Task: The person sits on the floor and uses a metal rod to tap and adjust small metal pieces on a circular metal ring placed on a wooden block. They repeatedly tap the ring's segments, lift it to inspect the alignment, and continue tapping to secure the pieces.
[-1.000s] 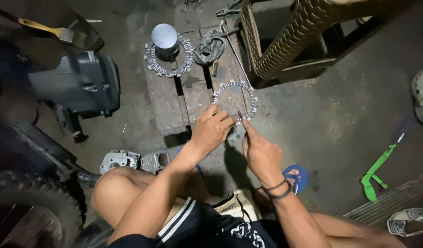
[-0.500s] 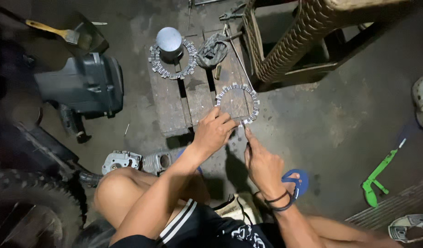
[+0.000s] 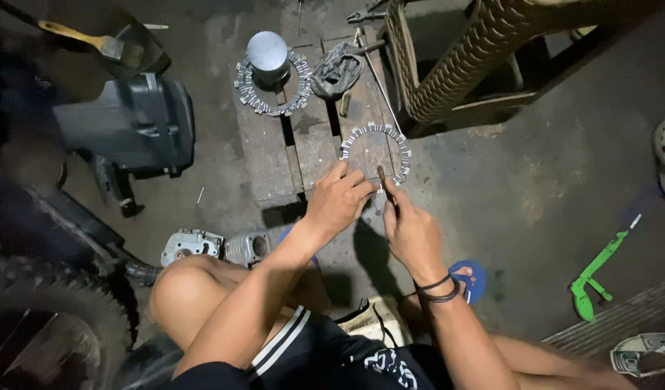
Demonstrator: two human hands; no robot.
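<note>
Head view, looking down: the left hand (image 3: 339, 198) lies curled over the near rim of a toothed ring plate (image 3: 376, 153), fingertips pressing it flat against the wooden pallet (image 3: 274, 155). The right hand (image 3: 412, 231), just beside the left, is closed around a thin dark-handled tool (image 3: 385, 182) whose tip meets the ring's near edge between the two hands. Whether the tip is seated in a tooth gap cannot be told.

Judgement on method: the ring should be kept pinned flat so it cannot rock, and the tool worked with short, light strokes directed away from the holding fingers.

Condition of the ring: flat, thin, grey metal, open in the centre, with small square tabs spaced evenly round the outer rim; no bend is visible.

Beyond the hands, farther up the pallet, a second toothed ring (image 3: 271, 90) encircles a metal cylinder (image 3: 267, 52); a crumpled rag (image 3: 337, 68) lies beside them.
</note>
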